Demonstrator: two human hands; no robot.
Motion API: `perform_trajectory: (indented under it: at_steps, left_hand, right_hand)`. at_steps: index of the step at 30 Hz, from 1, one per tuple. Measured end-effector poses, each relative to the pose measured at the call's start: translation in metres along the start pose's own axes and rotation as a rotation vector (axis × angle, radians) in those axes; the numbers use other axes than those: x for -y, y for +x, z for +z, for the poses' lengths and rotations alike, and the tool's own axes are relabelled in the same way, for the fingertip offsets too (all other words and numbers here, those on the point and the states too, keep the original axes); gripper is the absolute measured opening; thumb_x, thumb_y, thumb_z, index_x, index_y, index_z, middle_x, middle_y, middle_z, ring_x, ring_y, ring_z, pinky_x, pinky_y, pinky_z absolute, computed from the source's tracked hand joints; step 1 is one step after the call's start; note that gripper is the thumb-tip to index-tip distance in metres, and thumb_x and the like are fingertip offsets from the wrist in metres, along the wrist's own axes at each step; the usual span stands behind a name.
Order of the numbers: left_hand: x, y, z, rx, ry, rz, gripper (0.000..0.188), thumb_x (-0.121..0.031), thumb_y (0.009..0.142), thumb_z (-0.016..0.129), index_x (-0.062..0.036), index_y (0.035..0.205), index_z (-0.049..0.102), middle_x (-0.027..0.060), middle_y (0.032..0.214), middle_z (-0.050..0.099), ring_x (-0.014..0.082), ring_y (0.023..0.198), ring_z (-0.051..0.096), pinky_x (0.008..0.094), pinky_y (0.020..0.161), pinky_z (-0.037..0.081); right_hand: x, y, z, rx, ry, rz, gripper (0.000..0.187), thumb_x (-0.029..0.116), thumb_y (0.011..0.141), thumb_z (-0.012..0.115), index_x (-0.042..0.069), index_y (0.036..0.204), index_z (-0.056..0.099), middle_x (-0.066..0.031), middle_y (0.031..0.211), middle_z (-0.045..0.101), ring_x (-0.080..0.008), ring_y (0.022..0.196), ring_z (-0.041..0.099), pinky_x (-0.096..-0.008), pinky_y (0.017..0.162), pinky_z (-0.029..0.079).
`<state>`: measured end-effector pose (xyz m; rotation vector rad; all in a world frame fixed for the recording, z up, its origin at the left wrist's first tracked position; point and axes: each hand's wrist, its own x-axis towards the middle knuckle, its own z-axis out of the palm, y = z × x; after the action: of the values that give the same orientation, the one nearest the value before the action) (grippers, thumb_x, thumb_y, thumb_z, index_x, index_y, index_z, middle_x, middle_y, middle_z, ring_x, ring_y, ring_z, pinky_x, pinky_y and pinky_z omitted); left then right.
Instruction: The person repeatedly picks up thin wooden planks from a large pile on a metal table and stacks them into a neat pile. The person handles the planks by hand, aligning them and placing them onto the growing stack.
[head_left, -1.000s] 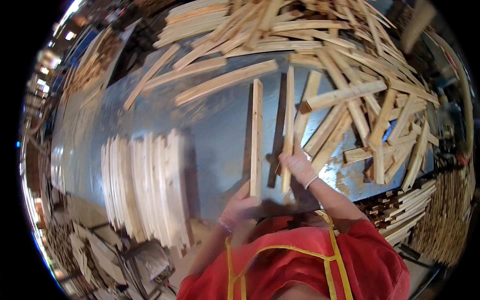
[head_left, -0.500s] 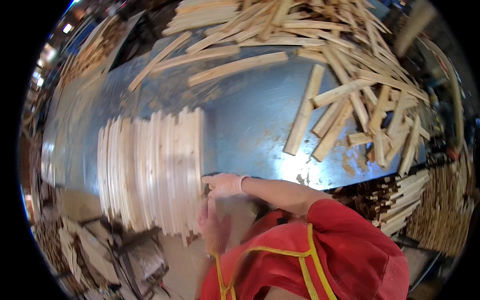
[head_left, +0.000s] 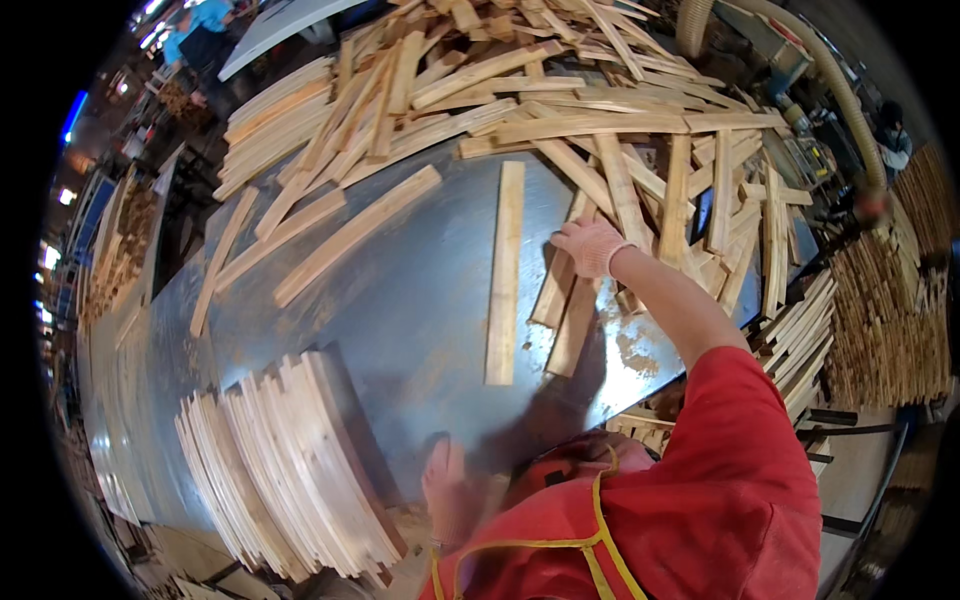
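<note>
Resting over two pale, flat wooden strips [head_left: 570, 340] at the near edge of the jumbled wooden heap [head_left: 640, 122], the pink-gloved right hand [head_left: 590, 245] is well placed on the grey metal table [head_left: 415, 300]! Selecting a strip looks like the step in hand. Fingers curl over the wood; whether they've closed, I cannot tell. Blurred, the left hand [head_left: 445, 480] hangs beside a neat row of pale boards [head_left: 315, 440], grip unclear. A clean lift would call for pinching one strip by its edges.
</note>
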<state>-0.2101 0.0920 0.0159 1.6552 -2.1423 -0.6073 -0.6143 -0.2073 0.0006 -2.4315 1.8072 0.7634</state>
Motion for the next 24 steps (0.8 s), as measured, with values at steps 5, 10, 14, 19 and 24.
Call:
perform_trajectory:
  at_steps: [5, 10, 14, 19, 24]
  left_hand:
    - [-0.007, 0.079, 0.056, 0.054, 0.069, -0.063, 0.073, -0.032, 0.077, 0.085, -0.0036, 0.14, 0.06, 0.0247, 0.141, 0.06, 0.0454, 0.127, 0.059, 0.0537, 0.106, 0.05]
    - [-0.051, 0.165, 0.087, 0.236, 0.18, -0.138, 0.07, -0.033, 0.078, 0.082, -0.0044, 0.139, 0.061, 0.0216, 0.142, 0.061, 0.0438, 0.124, 0.062, 0.0526, 0.105, 0.051]
    - [-0.03, 0.181, 0.103, 0.271, 0.124, -0.235, 0.079, -0.035, 0.08, 0.083, -0.0055, 0.149, 0.057, 0.0185, 0.137, 0.064, 0.0362, 0.118, 0.066, 0.0472, 0.101, 0.053]
    - [-0.019, 0.143, 0.047, 0.414, -1.411, -0.51, 0.095, -0.03, 0.08, 0.087, -0.0052, 0.162, 0.047, 0.0048, 0.12, 0.068, 0.0197, 0.105, 0.068, 0.0353, 0.091, 0.056]
    - [0.002, 0.036, 0.031, 0.353, -1.569, -0.63, 0.095, -0.026, 0.082, 0.087, -0.0057, 0.165, 0.045, 0.0, 0.116, 0.065, 0.0137, 0.1, 0.064, 0.031, 0.084, 0.054]
  right_hand:
    - [-0.102, 0.003, 0.026, -0.873, 0.178, 0.748, 0.045, 0.038, 0.098, 0.065, 0.01, 0.134, 0.066, -0.0147, 0.131, 0.068, -0.036, 0.124, 0.061, -0.051, 0.105, 0.049]
    - [-0.202, -0.032, 0.084, -0.303, 0.845, 1.206, 0.061, 0.033, 0.088, 0.074, -0.001, 0.137, 0.064, -0.0242, 0.125, 0.076, -0.0424, 0.122, 0.072, -0.05, 0.105, 0.055]
    - [-0.177, -0.066, 0.101, -0.419, 1.102, 0.947, 0.065, 0.031, 0.087, 0.074, -0.005, 0.14, 0.063, -0.0236, 0.122, 0.077, -0.0392, 0.113, 0.074, -0.0436, 0.099, 0.056]
    - [-0.046, -0.146, 0.027, -0.404, 1.999, 0.596, 0.054, 0.015, 0.093, 0.073, -0.003, 0.143, 0.063, -0.0093, 0.107, 0.073, -0.014, 0.097, 0.066, -0.0265, 0.085, 0.053]
    - [0.09, -0.156, 0.017, -0.226, 2.225, 0.233, 0.066, 0.013, 0.094, 0.073, 0.002, 0.155, 0.054, -0.008, 0.112, 0.068, -0.0111, 0.088, 0.064, -0.0261, 0.074, 0.055]
